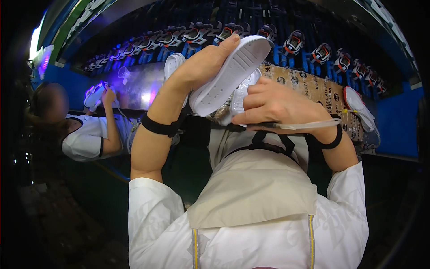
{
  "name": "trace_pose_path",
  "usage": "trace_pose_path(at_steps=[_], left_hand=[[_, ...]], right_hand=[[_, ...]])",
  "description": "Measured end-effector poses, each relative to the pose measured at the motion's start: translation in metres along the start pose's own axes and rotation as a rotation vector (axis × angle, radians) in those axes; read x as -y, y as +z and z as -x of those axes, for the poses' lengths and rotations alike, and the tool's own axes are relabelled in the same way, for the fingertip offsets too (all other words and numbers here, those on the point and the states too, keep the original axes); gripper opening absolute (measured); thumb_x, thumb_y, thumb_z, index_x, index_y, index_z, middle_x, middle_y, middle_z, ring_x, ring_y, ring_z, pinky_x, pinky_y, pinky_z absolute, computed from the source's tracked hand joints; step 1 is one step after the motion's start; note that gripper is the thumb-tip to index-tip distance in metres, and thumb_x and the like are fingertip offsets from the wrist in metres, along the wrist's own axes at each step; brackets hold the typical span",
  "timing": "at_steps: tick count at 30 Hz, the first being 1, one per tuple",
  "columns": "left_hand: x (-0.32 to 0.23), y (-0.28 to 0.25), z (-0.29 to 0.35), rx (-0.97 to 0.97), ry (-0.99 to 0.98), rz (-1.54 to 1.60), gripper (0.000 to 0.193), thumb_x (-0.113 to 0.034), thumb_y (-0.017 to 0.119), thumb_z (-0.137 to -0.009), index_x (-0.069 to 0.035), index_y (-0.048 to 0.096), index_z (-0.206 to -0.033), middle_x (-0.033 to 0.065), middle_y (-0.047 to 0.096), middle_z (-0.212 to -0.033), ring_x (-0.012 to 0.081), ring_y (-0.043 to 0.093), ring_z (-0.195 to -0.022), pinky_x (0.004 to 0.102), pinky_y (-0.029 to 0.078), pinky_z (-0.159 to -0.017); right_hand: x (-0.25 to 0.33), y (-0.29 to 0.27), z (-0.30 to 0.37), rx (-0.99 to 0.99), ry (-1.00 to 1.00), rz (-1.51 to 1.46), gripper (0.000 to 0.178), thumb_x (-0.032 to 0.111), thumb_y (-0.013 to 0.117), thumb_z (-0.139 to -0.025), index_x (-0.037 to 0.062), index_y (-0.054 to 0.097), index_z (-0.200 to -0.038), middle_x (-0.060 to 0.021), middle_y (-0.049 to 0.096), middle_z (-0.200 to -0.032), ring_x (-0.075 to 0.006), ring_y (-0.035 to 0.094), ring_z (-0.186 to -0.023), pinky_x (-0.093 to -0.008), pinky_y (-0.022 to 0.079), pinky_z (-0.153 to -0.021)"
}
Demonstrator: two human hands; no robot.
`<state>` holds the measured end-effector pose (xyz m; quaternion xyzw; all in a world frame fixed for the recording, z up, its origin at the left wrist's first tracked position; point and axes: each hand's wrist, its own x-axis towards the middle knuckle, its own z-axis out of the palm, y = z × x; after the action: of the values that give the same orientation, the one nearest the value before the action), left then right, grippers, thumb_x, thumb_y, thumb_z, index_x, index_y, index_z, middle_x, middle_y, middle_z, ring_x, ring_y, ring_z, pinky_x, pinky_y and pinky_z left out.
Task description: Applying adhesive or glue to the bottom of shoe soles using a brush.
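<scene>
The left hand (210, 62) holds up a white shoe sole (239, 74), its grip closed on one long edge, thumb along the top and the other fingers hidden behind it. The sole is tilted, its underside with small holes and short grooves facing the camera, above the near edge of the worktop (139, 83).

The right hand (284, 107) is just beside it, its grip curled closed on a slender tool (309, 126) whose translucent end runs back past the wrist. A second white piece (238, 101) shows between the first sole and the right fingers; it looks like another sole, though the overlap makes it hard to say whether those fingers bear on it.

Another white sole-like piece (172, 66) lies behind the left forearm. Printed brown cardboard (304, 85) covers the worktop to the right, with a white and red shoe piece (358, 107) at its far right. Shoe uppers (197, 33) stand in a row behind. At the left, a co-worker (89, 139) holds a white shoe part (94, 97).
</scene>
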<state>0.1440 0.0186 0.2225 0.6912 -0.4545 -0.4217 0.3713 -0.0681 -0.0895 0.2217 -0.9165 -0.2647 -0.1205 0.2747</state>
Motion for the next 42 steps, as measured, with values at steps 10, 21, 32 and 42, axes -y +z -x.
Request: trace_pose_path(at_steps=[10, 21, 32, 42], left_hand=[[0.06, -0.011, 0.044, -0.346, 0.026, 0.364, 0.077, -0.062, 0.022, -0.109, -0.002, 0.059, -0.138, 0.0137, 0.072, -0.119, 0.024, 0.071, -0.103, 0.0377, 0.057, -0.093], [0.176, 0.094, 0.161, -0.52, 0.048, 1.396, 0.12, -0.092, 0.013, -0.087, 0.004, 0.027, -0.158, 0.0284, 0.041, -0.156, 0.0505, 0.048, -0.137, 0.0674, 0.048, -0.101], [0.198, 0.111, 0.121, -0.1, 0.025, 1.917, 0.082, -0.063, 0.037, -0.1, -0.004, 0.037, -0.156, 0.0342, 0.047, -0.145, 0.0464, 0.059, -0.112, 0.0545, 0.054, -0.089], [0.119, 0.121, 0.092, -0.125, 0.297, 1.665, 0.073, -0.037, 0.041, -0.09, 0.002, 0.04, -0.152, 0.0245, 0.054, -0.145, 0.0416, 0.054, -0.132, 0.0607, 0.044, -0.109]], right_hand=[[-0.002, 0.01, 0.005, -0.112, 0.059, -0.199, 0.03, 0.016, 0.079, -0.085, 0.0124, 0.074, -0.115, -0.0058, 0.066, -0.094, -0.0253, 0.062, -0.091, -0.0373, 0.045, -0.082], [-0.027, 0.084, 0.04, -0.702, 0.708, -0.783, 0.018, 0.003, 0.066, -0.088, 0.0005, 0.073, -0.104, -0.0003, 0.07, -0.092, -0.0072, 0.059, -0.082, -0.0244, 0.048, -0.073], [-0.028, 0.097, 0.005, -0.629, 0.756, -0.811, 0.018, 0.012, 0.069, -0.09, 0.0012, 0.072, -0.104, -0.002, 0.07, -0.089, -0.0069, 0.059, -0.081, -0.025, 0.049, -0.073], [-0.023, 0.093, -0.026, -0.839, 0.627, -0.503, 0.021, 0.009, 0.069, -0.09, 0.0009, 0.071, -0.11, -0.0082, 0.071, -0.093, -0.0144, 0.065, -0.082, -0.0294, 0.051, -0.074]])
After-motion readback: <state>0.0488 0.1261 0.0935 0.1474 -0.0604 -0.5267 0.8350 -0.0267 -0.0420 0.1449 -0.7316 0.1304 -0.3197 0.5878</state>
